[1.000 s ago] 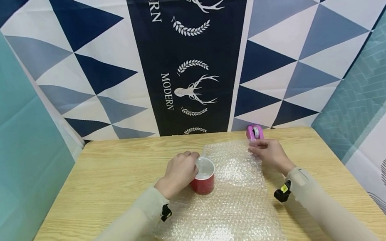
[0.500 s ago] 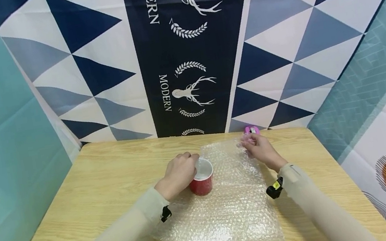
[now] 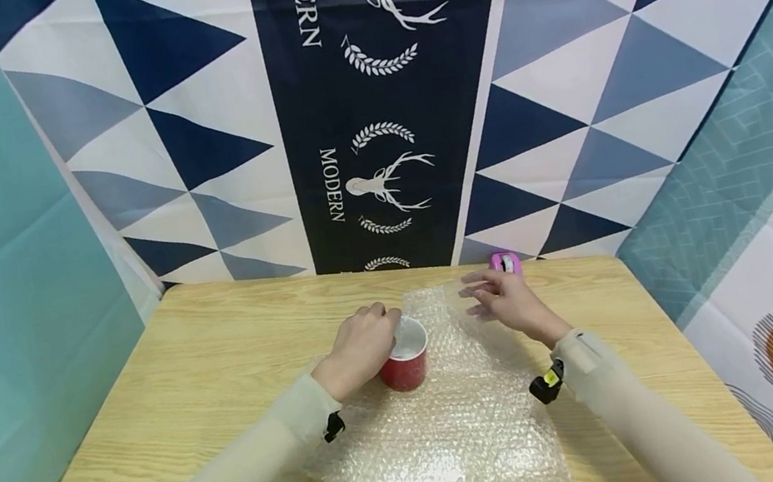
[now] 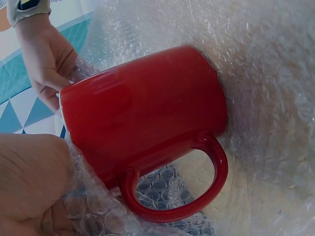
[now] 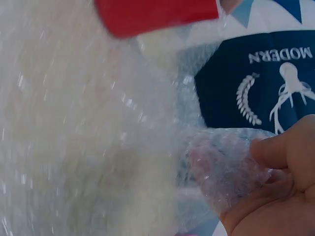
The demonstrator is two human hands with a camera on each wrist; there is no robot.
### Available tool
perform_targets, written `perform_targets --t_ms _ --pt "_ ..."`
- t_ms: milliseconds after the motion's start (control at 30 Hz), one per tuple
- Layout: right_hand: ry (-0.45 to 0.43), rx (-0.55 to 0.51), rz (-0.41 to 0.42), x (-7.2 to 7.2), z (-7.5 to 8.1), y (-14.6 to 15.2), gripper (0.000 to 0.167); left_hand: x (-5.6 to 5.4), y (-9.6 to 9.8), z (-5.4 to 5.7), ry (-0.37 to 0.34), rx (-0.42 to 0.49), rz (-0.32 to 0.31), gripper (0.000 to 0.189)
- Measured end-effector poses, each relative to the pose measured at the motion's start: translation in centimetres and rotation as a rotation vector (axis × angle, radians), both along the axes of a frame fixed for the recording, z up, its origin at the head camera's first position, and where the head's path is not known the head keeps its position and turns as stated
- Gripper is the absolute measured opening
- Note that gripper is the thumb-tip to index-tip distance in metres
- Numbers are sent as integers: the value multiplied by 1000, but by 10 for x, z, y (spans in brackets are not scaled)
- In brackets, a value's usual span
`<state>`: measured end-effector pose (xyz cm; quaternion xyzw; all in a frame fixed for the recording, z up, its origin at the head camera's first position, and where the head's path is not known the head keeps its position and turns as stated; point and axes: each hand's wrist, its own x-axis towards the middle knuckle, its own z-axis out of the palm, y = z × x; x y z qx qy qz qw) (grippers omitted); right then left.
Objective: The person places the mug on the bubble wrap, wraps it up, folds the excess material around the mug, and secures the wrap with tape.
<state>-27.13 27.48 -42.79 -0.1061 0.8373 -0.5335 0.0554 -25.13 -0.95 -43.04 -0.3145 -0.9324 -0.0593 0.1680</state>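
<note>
A red mug (image 3: 403, 368) with a white inside stands on a sheet of bubble wrap (image 3: 455, 432) in the middle of the table. My left hand (image 3: 363, 344) is curled at the mug's left rim, gripping an edge of the wrap there; its fingertips are hidden. The left wrist view shows the mug's handle (image 4: 219, 169) on the side near that hand, with wrap around it. Across the mug, my right hand (image 3: 510, 304) pinches the far right part of the sheet. In the right wrist view its thumb (image 5: 270, 152) presses on the wrap, and the other fingers lie behind it.
A pink tape dispenser (image 3: 506, 261) stands at the table's back edge, just beyond my right hand. Patterned cloth (image 3: 366, 109) hangs behind the wooden table (image 3: 235, 341), and a teal panel (image 3: 16, 249) rises on the left.
My right hand has moved left and spread its fingers, shifting the wrap's far right edge inward toward the mug. My left hand and the mug have stayed in place.
</note>
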Motion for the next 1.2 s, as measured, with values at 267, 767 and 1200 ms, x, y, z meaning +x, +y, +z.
perform_targets --t_ms 267,767,1200 --pt "-6 53 45 5 7 -20 36 2 0 -1 50 -15 -10 19" --pt "141 97 127 26 17 -50 33 2 -1 -5 127 -12 -30 20" --pt "267 190 179 45 34 -73 30 2 0 -6 101 -8 -4 20"
